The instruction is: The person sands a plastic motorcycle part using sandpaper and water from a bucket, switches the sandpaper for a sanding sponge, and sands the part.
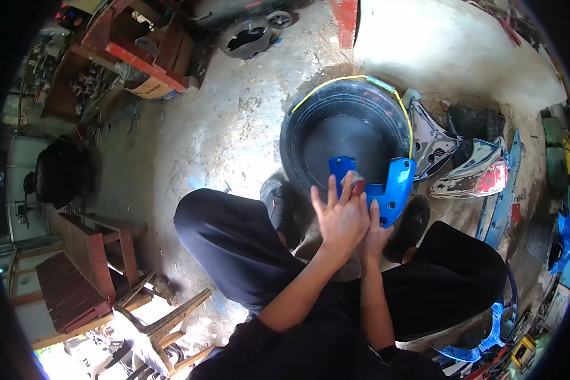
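Observation:
A glossy blue plastic motorcycle body panel, curved with screw holes, is held over the near rim of a black bucket that has liquid inside. My right hand grips the panel's near edge, thumb on top. My left hand is back-up above the panel's middle, with its outer fingers stretched apart. Between its index finger and thumb is a small red and grey piece, partly hidden, whose kind I cannot make out. A yellow handle arcs along the bucket's far rim.
Worn fairing pieces and a grey panel lie right of the bucket. A blue part lies lower right. A wooden bench stands left, a red frame upper left. A dark round part is on the floor.

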Demonstrator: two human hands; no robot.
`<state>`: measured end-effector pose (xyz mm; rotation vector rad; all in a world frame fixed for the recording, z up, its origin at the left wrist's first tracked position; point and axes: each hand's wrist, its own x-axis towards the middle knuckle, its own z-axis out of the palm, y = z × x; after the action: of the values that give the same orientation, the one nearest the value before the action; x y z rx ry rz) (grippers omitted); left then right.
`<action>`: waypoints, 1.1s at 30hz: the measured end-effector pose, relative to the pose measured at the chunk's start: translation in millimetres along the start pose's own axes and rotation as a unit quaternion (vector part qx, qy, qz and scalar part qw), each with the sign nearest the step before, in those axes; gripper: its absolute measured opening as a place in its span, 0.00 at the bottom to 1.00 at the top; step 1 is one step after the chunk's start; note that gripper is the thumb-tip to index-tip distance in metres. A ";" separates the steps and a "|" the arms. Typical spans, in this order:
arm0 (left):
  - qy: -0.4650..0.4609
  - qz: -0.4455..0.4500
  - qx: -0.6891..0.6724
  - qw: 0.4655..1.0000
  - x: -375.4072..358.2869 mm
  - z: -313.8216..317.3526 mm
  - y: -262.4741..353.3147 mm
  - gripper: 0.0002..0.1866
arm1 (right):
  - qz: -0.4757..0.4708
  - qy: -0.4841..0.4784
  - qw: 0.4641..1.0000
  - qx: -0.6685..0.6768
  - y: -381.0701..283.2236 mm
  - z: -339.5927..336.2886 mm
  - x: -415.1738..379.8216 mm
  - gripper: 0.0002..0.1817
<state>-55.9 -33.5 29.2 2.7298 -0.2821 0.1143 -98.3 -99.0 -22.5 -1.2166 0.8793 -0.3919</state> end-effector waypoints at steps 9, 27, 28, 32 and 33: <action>-0.006 0.010 0.010 1.000 -10.0 -3.2 1.7 0.19 | 0.003 -0.011 1.000 0.009 -7.4 -0.5 -1.7 0.17; -0.019 -0.029 -0.014 0.999 31.4 32.2 -9.3 0.20 | -0.010 0.031 0.999 -0.015 7.5 4.6 2.0 0.15; -0.020 -0.026 -0.017 0.999 28.6 35.3 -8.6 0.20 | 0.011 0.041 0.998 -0.042 4.9 2.9 1.4 0.15; -0.028 -0.012 0.003 1.000 -3.8 12.9 -1.4 0.19 | -0.023 0.012 1.000 -0.012 7.7 1.0 2.7 0.15; -0.058 -0.026 -0.004 0.998 -15.5 2.5 0.4 0.20 | -0.024 0.017 1.000 -0.005 5.7 3.5 4.3 0.15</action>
<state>-71.0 -32.1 25.2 2.7376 -0.2428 -0.0598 -94.0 -97.8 -29.1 -1.2464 0.8826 -0.4484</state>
